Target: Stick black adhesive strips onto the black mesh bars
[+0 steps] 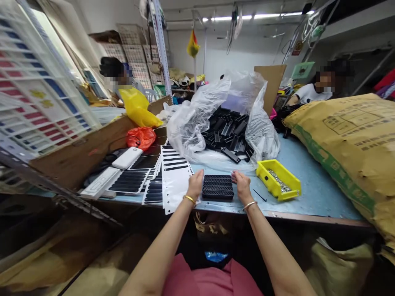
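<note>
A black rectangular block with rows of small holes [217, 188] lies flat near the table's front edge, between my hands. My left hand [195, 186], a gold bangle at its wrist, is closed beside the block's left edge. On the other side, my right hand [242, 186] has its fingers drawn together by the right edge. What either hand holds, if anything, is too small or hidden to make out. A thin black L-shaped key [259, 195] lies right of my right hand. Beyond it stands a yellow bin [294, 191] with many small metal pieces [277, 179].
Behind the block, a clear plastic bag [191, 123] spills black plastic parts [226, 129]. White sheets with black strips [173, 181] and white boxes [100, 183] lie left. A large tan sack [348, 135] bounds the right. Two people sit across the table.
</note>
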A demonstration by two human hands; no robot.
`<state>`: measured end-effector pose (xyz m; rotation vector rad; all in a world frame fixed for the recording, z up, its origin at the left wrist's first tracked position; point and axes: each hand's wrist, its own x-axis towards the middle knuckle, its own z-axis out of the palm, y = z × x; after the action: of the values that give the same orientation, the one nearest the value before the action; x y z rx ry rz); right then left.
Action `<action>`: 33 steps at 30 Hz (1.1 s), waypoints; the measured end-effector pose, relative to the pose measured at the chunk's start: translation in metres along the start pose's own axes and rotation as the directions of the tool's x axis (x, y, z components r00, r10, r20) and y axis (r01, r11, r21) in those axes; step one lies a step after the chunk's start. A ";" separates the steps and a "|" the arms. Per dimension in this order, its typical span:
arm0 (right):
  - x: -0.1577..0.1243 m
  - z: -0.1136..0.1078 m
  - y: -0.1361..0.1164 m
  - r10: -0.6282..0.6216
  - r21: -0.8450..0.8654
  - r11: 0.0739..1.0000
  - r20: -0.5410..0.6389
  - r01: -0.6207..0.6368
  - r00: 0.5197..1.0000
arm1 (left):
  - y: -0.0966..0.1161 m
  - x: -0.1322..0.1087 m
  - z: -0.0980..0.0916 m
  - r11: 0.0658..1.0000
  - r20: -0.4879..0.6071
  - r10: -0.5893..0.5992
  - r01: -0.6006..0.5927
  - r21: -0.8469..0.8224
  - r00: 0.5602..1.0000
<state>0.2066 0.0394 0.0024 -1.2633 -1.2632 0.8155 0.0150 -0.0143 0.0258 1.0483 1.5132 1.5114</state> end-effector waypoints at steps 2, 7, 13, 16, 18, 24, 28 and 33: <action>-0.001 -0.014 -0.002 0.043 0.024 0.999 -0.040 -0.042 0.998 | 0.014 -0.014 -0.024 0.998 0.016 0.012 -0.011 -0.058 1.000; -0.039 -0.051 -0.009 0.051 0.013 0.999 -0.018 -0.050 0.999 | 0.031 -0.087 -0.102 0.978 0.027 -0.088 0.091 -0.185 0.996; -0.079 -0.050 0.008 -0.006 -0.213 0.977 0.112 0.030 0.994 | 0.004 -0.138 -0.113 0.957 0.022 -0.241 0.242 -0.162 0.970; -0.068 -0.041 0.010 0.021 -0.088 0.996 -0.014 -0.022 1.000 | -0.003 -0.128 -0.083 0.940 0.063 -0.119 0.133 -0.314 0.991; -0.053 -0.034 0.007 0.083 0.071 0.995 -0.107 -0.075 0.991 | -0.005 -0.109 -0.059 0.946 0.068 -0.014 0.035 -0.322 0.998; -0.012 -0.004 0.008 0.185 0.252 0.957 -0.139 -0.146 0.973 | -0.023 -0.039 -0.006 0.991 0.037 0.106 -0.103 -0.082 0.994; -0.008 0.011 0.020 0.210 0.293 0.941 -0.118 -0.168 0.970 | -0.039 -0.020 0.005 0.993 0.027 0.062 -0.059 -0.107 0.998; -0.017 0.014 0.024 0.090 0.179 0.981 -0.088 -0.073 0.992 | -0.043 -0.019 0.014 0.990 0.041 0.035 -0.029 -0.137 0.999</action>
<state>0.1943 0.0308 -0.0265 -1.2032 -1.0448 0.8942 0.0330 -0.0256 -0.0188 1.0224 1.3491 1.5806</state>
